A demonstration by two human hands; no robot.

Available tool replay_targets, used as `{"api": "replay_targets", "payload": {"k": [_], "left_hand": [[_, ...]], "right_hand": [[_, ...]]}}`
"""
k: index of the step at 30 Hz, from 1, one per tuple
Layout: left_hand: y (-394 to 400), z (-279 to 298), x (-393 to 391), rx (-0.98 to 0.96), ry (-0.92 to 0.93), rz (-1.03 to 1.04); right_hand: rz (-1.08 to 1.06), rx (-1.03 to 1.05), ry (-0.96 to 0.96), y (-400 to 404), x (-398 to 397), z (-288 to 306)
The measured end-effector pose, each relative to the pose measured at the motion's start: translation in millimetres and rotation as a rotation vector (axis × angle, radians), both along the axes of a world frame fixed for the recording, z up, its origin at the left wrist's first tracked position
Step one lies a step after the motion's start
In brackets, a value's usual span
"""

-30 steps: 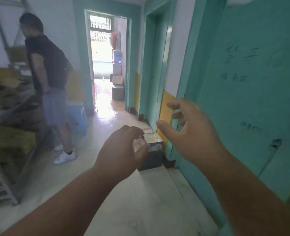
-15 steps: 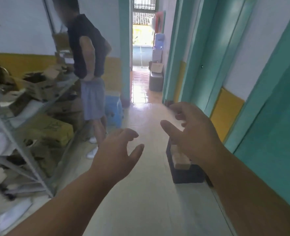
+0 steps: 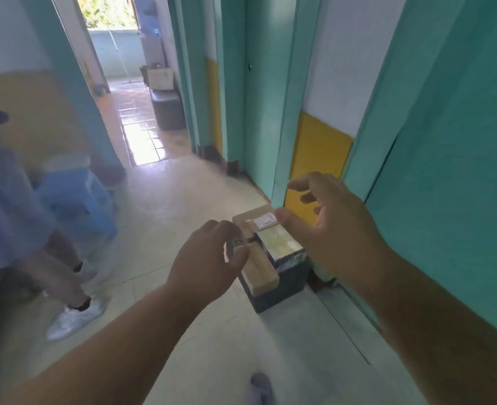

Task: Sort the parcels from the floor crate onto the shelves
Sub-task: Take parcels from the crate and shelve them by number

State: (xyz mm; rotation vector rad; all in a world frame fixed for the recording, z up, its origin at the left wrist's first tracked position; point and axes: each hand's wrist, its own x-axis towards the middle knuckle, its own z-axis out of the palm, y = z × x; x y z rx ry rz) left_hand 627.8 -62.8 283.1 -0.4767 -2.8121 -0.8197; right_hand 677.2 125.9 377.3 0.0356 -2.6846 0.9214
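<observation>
A dark floor crate (image 3: 283,285) stands against the teal wall, ahead and below me. It holds a brown cardboard parcel (image 3: 261,270), a shiny pale box (image 3: 279,244) and a flat carton with a white label (image 3: 254,219). My left hand (image 3: 209,258) hovers in front of the crate's left side, fingers loosely curled and holding nothing. My right hand (image 3: 332,229) is stretched out above the crate's right side with fingers spread and empty. Neither hand touches a parcel. No shelves are in view.
Another person stands at the left, blurred, in white sneakers (image 3: 74,314), beside a blue stool (image 3: 74,197). A teal door (image 3: 451,200) runs along the right. The corridor behind leads to a doorway with a dark box (image 3: 168,112). My shoe tip (image 3: 260,387) shows below.
The view swung right, off the shelves and onto the crate, which is closer. Both hands have moved over it, and my left fingers have curled in somewhat.
</observation>
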Motion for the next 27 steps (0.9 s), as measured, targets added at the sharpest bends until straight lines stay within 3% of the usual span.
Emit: {"api": "replay_targets", "payload": {"k": [13,21,27], "left_hand": [[-10,-41,-261,-0.030,-0.101,-0.051],[27,-96,-456,-0.091,-0.258,-0.364],[61,-160,-522,-0.229,-0.385,-0.590]], "right_hand": [[-0.010,0.004,-0.058,-8,-271,-33],[-0.339,-0.024,-0.077,-1,-403,-93],[-0.594,-0.035,-0.151,9,-440,-159]]}}
